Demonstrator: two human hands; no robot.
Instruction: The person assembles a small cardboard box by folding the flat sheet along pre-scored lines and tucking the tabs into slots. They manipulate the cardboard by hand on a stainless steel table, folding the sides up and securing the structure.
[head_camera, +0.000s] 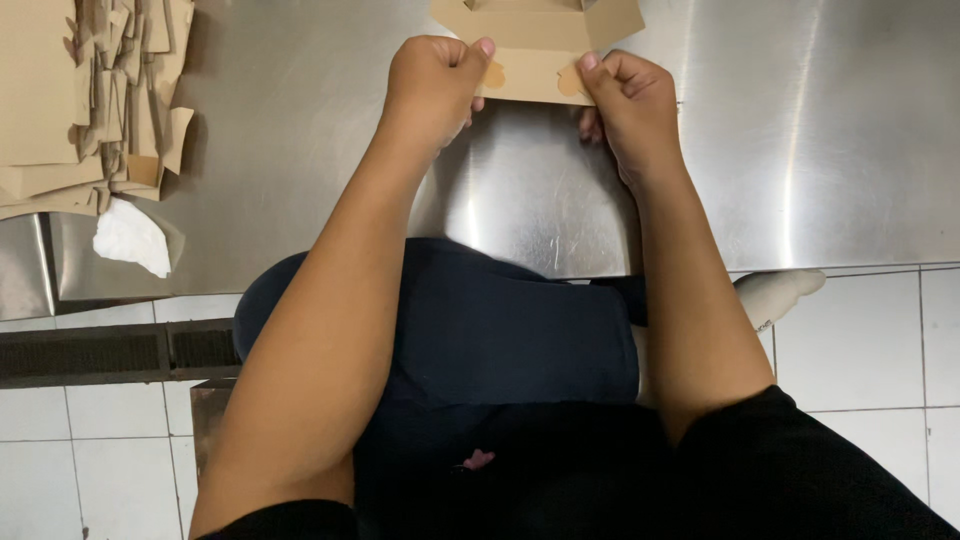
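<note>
Left hand (435, 85), right hand (625, 105) both closed, pinching near edge of box (535, 45). Box lying on table (820, 150) straight ahead, long axis running left-right between hands. Cardboard stack (90, 90) sitting far left of box, nearer left hand.

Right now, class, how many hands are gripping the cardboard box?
2. The left hand pinches the box at its near left edge, and the right hand at its near right edge. Some fingers are hidden underneath.
</note>
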